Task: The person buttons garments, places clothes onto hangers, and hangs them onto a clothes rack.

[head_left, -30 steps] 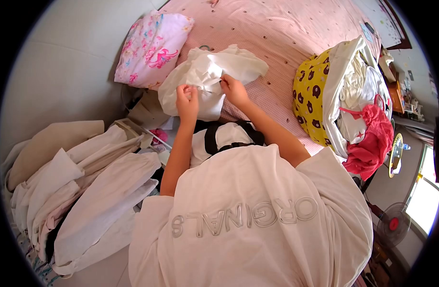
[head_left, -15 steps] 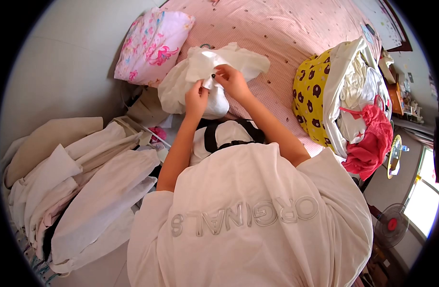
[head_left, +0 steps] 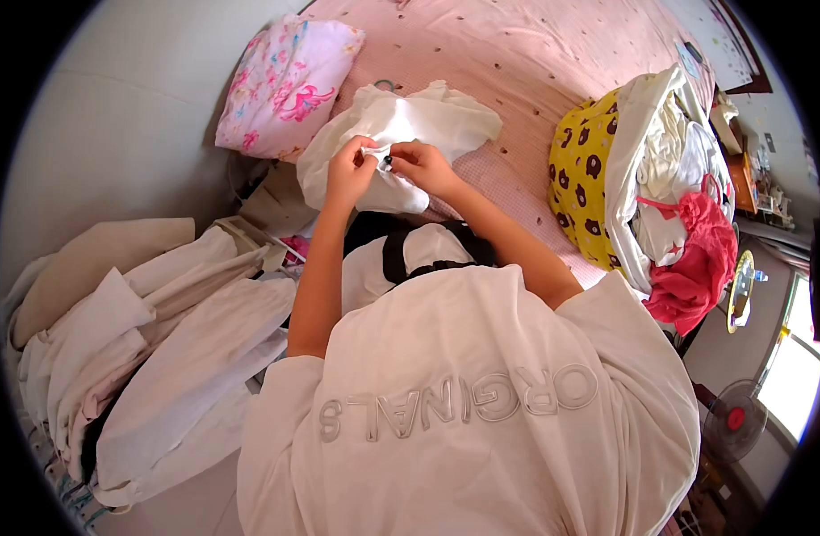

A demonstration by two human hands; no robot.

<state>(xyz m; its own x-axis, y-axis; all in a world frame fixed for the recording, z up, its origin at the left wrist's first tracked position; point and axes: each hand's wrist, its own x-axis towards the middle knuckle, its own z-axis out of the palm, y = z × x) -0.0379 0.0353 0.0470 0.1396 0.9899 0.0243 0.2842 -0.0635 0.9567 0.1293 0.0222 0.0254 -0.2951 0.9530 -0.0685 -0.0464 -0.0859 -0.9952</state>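
Note:
A white garment point(head_left: 453, 114) lies bunched on the bed, with a greenish hanger hook point(head_left: 385, 85) showing at its far edge. My left hand point(head_left: 349, 170) is closed, pinching a fold of the garment's near part between thumb and fingers. Close beside it, my right hand point(head_left: 425, 168) pinches the same cloth with bent fingers. A small dark spot shows at the right thumb; I cannot tell if it is a nail or a button. Part of the garment drapes below both hands towards my lap.
A floral pillow point(head_left: 289, 85) lies to the left on the pink bedsheet point(head_left: 508, 54). At right stands a yellow bear-print basket point(head_left: 581, 170) of clothes, a red garment point(head_left: 696, 259) hanging over its rim. Pale hanging clothes point(head_left: 187, 375) fill the lower left; a fan point(head_left: 736, 420) is at lower right.
Both hands have moved slightly left and closer to me. The white flap they held up has come down, and the left fingers now curl over the cloth.

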